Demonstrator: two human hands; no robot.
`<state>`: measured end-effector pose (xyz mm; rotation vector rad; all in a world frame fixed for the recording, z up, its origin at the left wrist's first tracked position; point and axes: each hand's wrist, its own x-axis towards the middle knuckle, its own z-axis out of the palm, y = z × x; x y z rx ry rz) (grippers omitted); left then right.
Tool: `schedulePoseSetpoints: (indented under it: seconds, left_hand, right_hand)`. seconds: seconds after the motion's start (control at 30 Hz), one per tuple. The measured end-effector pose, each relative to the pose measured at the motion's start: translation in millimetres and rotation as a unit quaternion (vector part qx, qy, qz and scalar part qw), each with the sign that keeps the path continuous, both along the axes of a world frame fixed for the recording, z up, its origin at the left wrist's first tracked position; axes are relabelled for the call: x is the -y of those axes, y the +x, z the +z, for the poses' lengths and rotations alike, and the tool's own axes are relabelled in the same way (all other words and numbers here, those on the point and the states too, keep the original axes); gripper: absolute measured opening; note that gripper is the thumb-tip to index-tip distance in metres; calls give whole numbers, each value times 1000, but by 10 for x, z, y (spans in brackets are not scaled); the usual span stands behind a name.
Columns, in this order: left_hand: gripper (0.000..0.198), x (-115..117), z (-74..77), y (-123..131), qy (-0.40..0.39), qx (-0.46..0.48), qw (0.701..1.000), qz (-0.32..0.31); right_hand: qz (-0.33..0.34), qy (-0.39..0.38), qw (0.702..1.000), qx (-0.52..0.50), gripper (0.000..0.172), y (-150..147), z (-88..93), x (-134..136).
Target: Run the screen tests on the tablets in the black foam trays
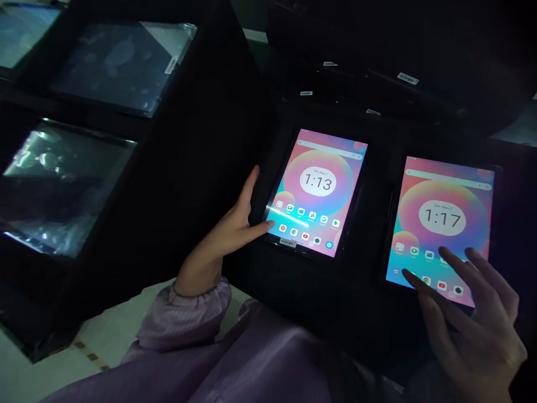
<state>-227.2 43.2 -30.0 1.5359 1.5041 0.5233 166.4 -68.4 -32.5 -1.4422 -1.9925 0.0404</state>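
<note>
From afar, I view the middle tablet (pixel 318 201) flanked by a stand (pixel 201 101) at left, another tablet (pixel 444 218) at right, labels (pixel 408 78) behind.

One camera sits on the person's head. It looks forward and down, past the purple clothes (pixel 272 358) at the bottom, to the left hand (pixel 240 223) near the middle and the right hand (pixel 482 319) low on the right. It is close — you can read the clocks on the left tablet (pixel 310 215) and right tablet (pixel 444 187) — and things look tilted.
</note>
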Motion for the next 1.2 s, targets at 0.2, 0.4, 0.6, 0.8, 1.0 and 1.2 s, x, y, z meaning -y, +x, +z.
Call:
schedulePoseSetpoints:
  seconds: [0.2, 0.4, 0.6, 0.8, 1.0, 1.2]
  left_hand:
    - [136, 0, -1, -4, -41, 40, 998, 7]
    - [129, 24, 16, -12, -22, 28, 999, 20]
    - [128, 36, 28, 20, -29, 39, 998, 30]
    - [127, 10, 56, -1, -34, 27, 999, 17]
    - [109, -66, 129, 74, -50, 22, 996, 65]
    - [90, -427, 72, 272, -48, 54, 985, 158]
  right_hand:
    - [0, 5, 1000, 4, 32, -16, -8, -10]
    - [4, 5, 1000, 2, 23, -15, 3, -25]
    - [12, -6, 1000, 12, 21, -31, 23, -76]
    - [8, -7, 1000, 18, 20, -4, 6, -58]
    - [-37, -10, 999, -11, 25, -54, 113, -120]
    - [-144, 16, 989, 18, 25, 52, 291, -570]
